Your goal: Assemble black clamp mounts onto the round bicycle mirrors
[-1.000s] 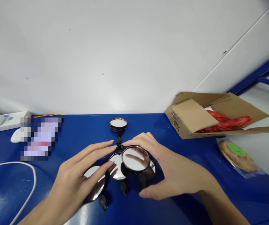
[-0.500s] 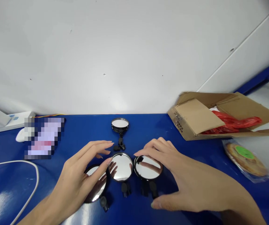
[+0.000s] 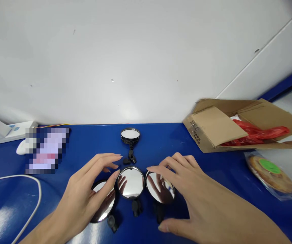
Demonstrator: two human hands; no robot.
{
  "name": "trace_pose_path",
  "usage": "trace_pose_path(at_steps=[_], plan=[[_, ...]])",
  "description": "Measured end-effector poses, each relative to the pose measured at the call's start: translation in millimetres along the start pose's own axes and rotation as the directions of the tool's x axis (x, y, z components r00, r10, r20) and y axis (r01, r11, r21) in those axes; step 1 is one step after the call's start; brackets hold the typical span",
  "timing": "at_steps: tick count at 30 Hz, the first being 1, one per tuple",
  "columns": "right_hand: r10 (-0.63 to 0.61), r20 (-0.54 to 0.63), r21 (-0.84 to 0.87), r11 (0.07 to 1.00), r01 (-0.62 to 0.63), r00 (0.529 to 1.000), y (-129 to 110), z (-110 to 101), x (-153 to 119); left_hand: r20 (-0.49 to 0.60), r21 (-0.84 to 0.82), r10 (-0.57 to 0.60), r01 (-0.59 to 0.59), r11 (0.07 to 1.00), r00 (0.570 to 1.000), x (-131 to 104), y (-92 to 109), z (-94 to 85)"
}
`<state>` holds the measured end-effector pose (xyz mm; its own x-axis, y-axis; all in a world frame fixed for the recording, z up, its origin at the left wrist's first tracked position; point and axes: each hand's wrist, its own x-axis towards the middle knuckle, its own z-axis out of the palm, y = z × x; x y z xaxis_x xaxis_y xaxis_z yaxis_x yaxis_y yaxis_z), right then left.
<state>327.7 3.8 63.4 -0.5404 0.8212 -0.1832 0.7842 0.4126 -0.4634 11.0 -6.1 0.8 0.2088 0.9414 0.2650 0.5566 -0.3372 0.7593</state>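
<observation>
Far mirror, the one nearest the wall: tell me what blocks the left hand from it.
Nothing visible blocks the left hand; only bare table separates its forefingers from the far mirror. That mirror's black clamp sits just right of the fingertips.

The left hand (image 3: 84, 196) comes in from the lower left of the frame, back of the hand up, its fingers reaching toward the centre, loosely bent and spread a little, with the thumb held apart below them. The right hand (image 3: 199, 193) enters from the lower right corner, knuckles raised and fingers arched, the index finger stretched farthest toward the centre and the thumb pointing left beneath, a wide gap between them. Both hands look relaxed and open, though the right fingertips are partly hard to make out.
</observation>
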Motion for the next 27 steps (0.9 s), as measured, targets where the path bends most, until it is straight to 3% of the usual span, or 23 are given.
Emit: trace_pose_path(at_steps=[11, 21, 27], plan=[[-0.065, -0.033, -0.008, 0.998, 0.064, 0.997, 0, -1, 2, 0.034, -0.004, 0.025, -0.025, 1.0, 0.999, 1, 0, -0.4], [0.024, 0.045, 0.06, 0.998, -0.026, 0.999, -2, -3, 8, 0.048, 0.09, 0.07, -0.074, 0.993, 0.996, 2, -4, 1.2], [0.055, 0.116, 0.081, 0.995, -0.065, 0.992, -3, -2, 14, 0.164, 0.14, 0.075, -0.099, 0.985, 0.984, 1, -7, 0.9]])
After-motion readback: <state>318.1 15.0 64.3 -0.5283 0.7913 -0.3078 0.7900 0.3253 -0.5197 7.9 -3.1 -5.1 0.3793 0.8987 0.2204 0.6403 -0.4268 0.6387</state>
